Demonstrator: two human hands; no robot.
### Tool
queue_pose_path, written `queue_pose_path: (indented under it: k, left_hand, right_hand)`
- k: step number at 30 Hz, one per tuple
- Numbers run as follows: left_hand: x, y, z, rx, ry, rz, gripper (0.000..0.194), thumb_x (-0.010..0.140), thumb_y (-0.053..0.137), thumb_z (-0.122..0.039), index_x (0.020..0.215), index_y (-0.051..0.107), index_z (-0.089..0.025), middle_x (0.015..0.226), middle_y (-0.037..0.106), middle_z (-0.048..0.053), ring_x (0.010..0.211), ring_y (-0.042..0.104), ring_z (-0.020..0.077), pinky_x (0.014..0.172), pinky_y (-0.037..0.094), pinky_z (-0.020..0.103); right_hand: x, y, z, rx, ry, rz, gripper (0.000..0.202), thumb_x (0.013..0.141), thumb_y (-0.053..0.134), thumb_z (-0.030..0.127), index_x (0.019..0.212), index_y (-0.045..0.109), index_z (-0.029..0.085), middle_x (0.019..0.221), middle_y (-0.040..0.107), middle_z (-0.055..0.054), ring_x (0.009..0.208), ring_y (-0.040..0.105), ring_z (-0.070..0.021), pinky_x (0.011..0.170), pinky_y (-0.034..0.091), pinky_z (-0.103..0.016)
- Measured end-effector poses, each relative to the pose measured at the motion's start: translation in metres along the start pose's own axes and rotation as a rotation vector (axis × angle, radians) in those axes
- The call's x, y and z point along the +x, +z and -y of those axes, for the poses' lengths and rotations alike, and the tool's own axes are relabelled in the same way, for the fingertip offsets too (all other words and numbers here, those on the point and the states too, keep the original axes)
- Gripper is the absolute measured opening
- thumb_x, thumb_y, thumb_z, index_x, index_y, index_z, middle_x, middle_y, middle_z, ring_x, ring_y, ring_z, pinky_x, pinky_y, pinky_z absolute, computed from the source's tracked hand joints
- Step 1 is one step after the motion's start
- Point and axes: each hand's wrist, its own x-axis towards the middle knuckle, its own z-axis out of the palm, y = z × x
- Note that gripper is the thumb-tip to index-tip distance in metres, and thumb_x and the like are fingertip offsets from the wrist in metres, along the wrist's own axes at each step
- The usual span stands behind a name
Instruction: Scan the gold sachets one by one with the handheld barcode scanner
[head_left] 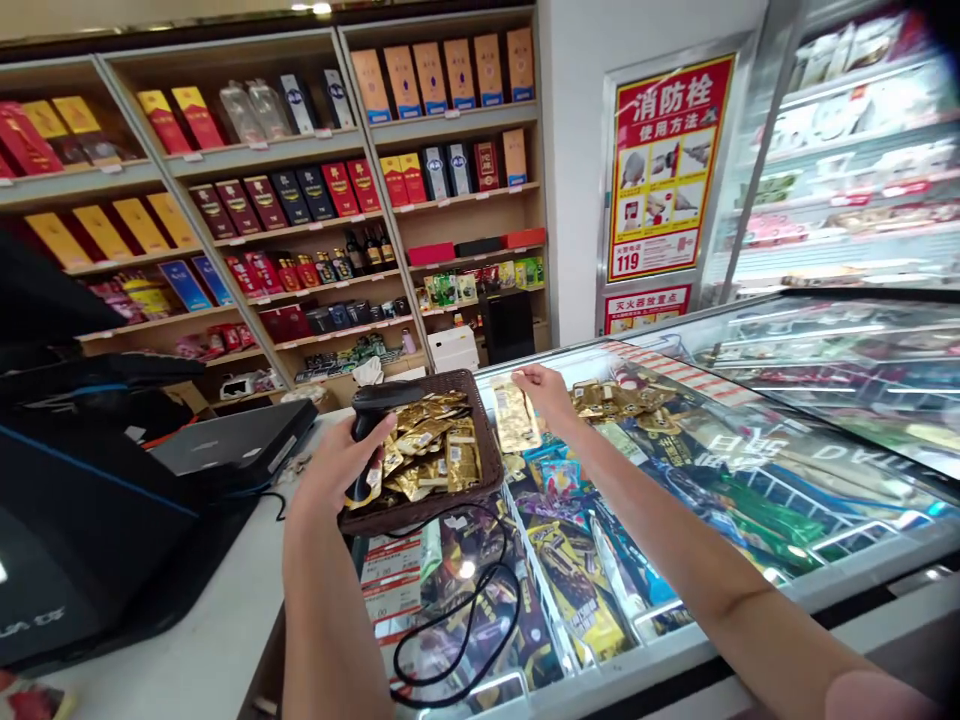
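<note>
My left hand (339, 462) is wrapped round the handle of a black barcode scanner (390, 395) above the left side of a brown woven basket (491, 462). Many gold foil packets (427, 440) fill the basket. To the basket's right, my right hand (546, 390) pinches the top edge of one gold packet (516, 415), which is over the freezer's glass top. Further right, a pile of similar gold packets (622, 400) lies on the glass.
A black cable (480, 590) loops over the chest freezer (667, 645) with its bagged goods. Dark machines and a closed black device (240, 440) stand on the white counter (217, 640) at left. Shelves of boxes (285, 210) line the back wall.
</note>
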Motion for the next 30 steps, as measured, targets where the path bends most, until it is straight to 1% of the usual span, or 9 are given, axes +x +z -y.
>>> queue_pose_path:
  k: [2,3,5,8,12,15,21,24,30]
  left_hand:
    - [-0.002,0.011,-0.007,-0.007,0.013,0.183,0.050,0.066,0.070,-0.069,0.074,0.057,-0.021,0.055,0.057,-0.002,0.052,0.052,0.0143,0.051,0.037,0.024]
    - [-0.003,0.016,-0.011,-0.002,0.016,0.253,0.051,0.066,0.069,-0.069,0.077,0.057,-0.021,0.057,0.057,-0.002,0.054,0.052,0.0145,0.052,0.037,0.024]
    - [-0.004,0.027,-0.018,0.015,0.011,0.325,0.053,0.065,0.070,-0.070,0.080,0.058,-0.021,0.058,0.057,-0.002,0.056,0.053,0.0153,0.053,0.038,0.024]
    - [-0.005,0.044,-0.024,0.050,0.022,0.391,0.051,0.065,0.071,-0.068,0.082,0.058,-0.022,0.057,0.056,-0.003,0.054,0.052,0.0150,0.052,0.037,0.024]
    - [-0.005,0.061,-0.026,0.065,0.052,0.420,0.047,0.066,0.071,-0.065,0.085,0.060,-0.024,0.057,0.056,-0.005,0.054,0.054,0.0148,0.051,0.038,0.023]
    - [-0.006,0.066,-0.028,0.048,0.066,0.418,0.048,0.065,0.071,-0.065,0.087,0.060,-0.024,0.057,0.056,-0.005,0.054,0.054,0.0146,0.051,0.038,0.023]
    - [-0.010,0.065,-0.033,0.053,0.087,0.388,0.045,0.067,0.071,-0.063,0.081,0.057,-0.022,0.056,0.053,-0.005,0.051,0.049,0.0131,0.049,0.036,0.023]
    - [-0.010,0.064,-0.033,0.069,0.102,0.381,0.044,0.067,0.071,-0.062,0.078,0.056,-0.022,0.056,0.053,-0.004,0.053,0.050,0.0135,0.049,0.036,0.023]
    - [-0.009,0.064,-0.035,0.097,0.082,0.414,0.047,0.067,0.071,-0.063,0.088,0.059,-0.023,0.056,0.054,-0.005,0.053,0.051,0.0146,0.052,0.037,0.023]
  right_hand:
    - [0.009,-0.019,-0.005,-0.025,0.009,0.022,0.027,0.081,0.061,0.040,0.088,0.069,0.016,0.083,0.071,-0.005,0.078,0.064,-0.0177,0.070,0.048,-0.027]
    - [0.013,-0.025,-0.007,-0.038,0.026,0.042,0.026,0.080,0.062,0.039,0.087,0.070,0.015,0.082,0.071,-0.005,0.077,0.064,-0.0176,0.069,0.048,-0.027]
    - [0.018,-0.033,-0.009,-0.055,0.057,0.073,0.023,0.079,0.063,0.037,0.084,0.070,0.015,0.080,0.071,-0.004,0.075,0.064,-0.0168,0.067,0.047,-0.025]
    - [0.021,-0.038,-0.009,-0.080,0.089,0.110,0.020,0.079,0.064,0.034,0.083,0.071,0.016,0.074,0.069,-0.002,0.069,0.061,-0.0149,0.063,0.045,-0.023]
    - [0.019,-0.041,-0.002,-0.096,0.131,0.136,0.017,0.079,0.065,0.031,0.082,0.071,0.015,0.072,0.067,-0.002,0.069,0.059,-0.0140,0.063,0.043,-0.022]
    - [0.017,-0.043,0.003,-0.091,0.152,0.132,0.017,0.079,0.066,0.029,0.081,0.071,0.014,0.072,0.066,-0.002,0.068,0.058,-0.0137,0.062,0.041,-0.022]
    - [0.017,-0.044,0.002,-0.096,0.152,0.165,0.021,0.078,0.065,0.034,0.081,0.071,0.014,0.071,0.064,-0.002,0.067,0.056,-0.0140,0.059,0.039,-0.023]
    - [0.017,-0.044,0.002,-0.086,0.159,0.163,0.019,0.078,0.064,0.032,0.082,0.071,0.014,0.072,0.064,-0.001,0.067,0.056,-0.0133,0.059,0.039,-0.022]
    - [0.020,-0.041,-0.005,-0.126,0.178,0.176,0.021,0.080,0.065,0.033,0.086,0.072,0.014,0.068,0.063,0.000,0.062,0.054,-0.0118,0.055,0.037,-0.021]
